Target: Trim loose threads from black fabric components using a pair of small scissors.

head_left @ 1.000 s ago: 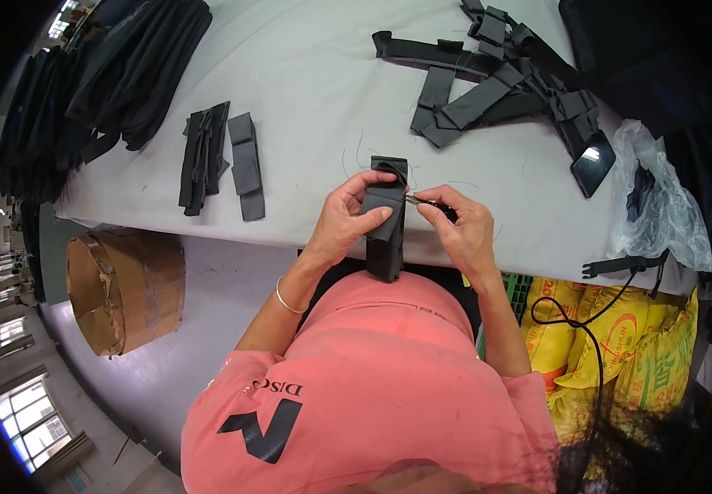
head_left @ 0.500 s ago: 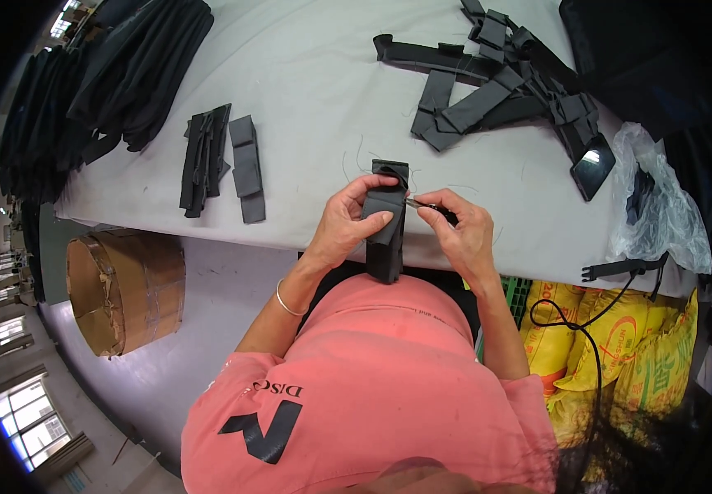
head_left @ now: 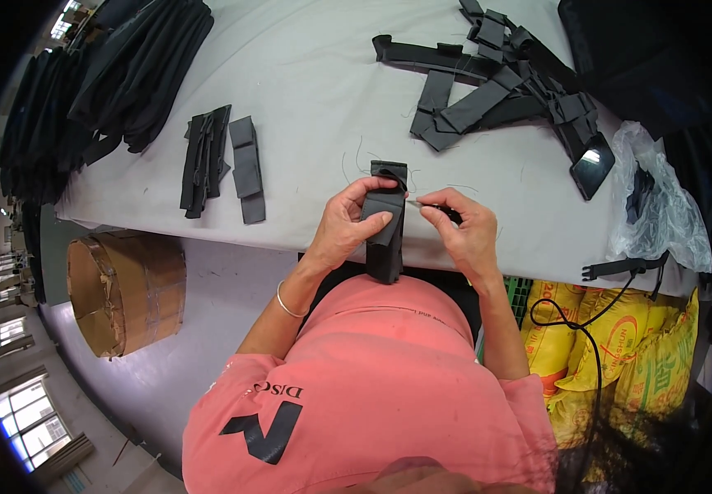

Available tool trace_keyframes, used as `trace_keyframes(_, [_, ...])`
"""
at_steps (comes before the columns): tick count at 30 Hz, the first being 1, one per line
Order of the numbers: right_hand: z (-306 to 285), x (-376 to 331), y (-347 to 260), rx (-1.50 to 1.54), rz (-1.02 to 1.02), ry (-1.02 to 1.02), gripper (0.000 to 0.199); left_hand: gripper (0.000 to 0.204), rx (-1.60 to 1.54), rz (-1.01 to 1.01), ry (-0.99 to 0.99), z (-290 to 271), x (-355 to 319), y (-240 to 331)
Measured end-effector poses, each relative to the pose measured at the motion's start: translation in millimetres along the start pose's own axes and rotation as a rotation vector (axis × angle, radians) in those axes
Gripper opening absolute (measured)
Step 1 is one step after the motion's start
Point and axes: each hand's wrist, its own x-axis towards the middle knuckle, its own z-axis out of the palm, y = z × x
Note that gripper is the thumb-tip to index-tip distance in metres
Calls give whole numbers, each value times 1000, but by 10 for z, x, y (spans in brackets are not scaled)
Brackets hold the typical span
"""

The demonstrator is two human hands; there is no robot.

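My left hand (head_left: pixel 347 216) grips a folded black fabric strip (head_left: pixel 385 253) just beyond the table's front edge, thumb across its front and fingers behind. Its upper end bends into a loop. In my right hand (head_left: pixel 464 230) is a small pair of thread snips (head_left: pixel 452 214), with a black handle and a thin metal tip. That tip points left at the strip's right edge, a small gap away. Loose threads lie on the pale tabletop around the strip's top end.
At left lie a stack of black strips (head_left: pixel 201 165), a single strip (head_left: pixel 247 169) and a large black fabric pile (head_left: pixel 142 70). A heap of strips (head_left: pixel 487 99), a phone (head_left: pixel 593 169) and a plastic bag (head_left: pixel 656 206) are at right. Below stand a cardboard drum (head_left: pixel 137 288) and yellow sacks (head_left: pixel 611 337).
My right hand has drawn slightly right, taking the snips' tip away from the strip's edge. My left hand and the strip have barely moved.
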Motion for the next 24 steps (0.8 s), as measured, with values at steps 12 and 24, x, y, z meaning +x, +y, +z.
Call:
trace_keyframes(12, [27,201,-44,130,-24,111,4,40,61,-6,-76,223,-62,112])
trace_keyframes(24, [-177,431,-55,165,-66,154,8,24,185,-189,-23,146,94,91])
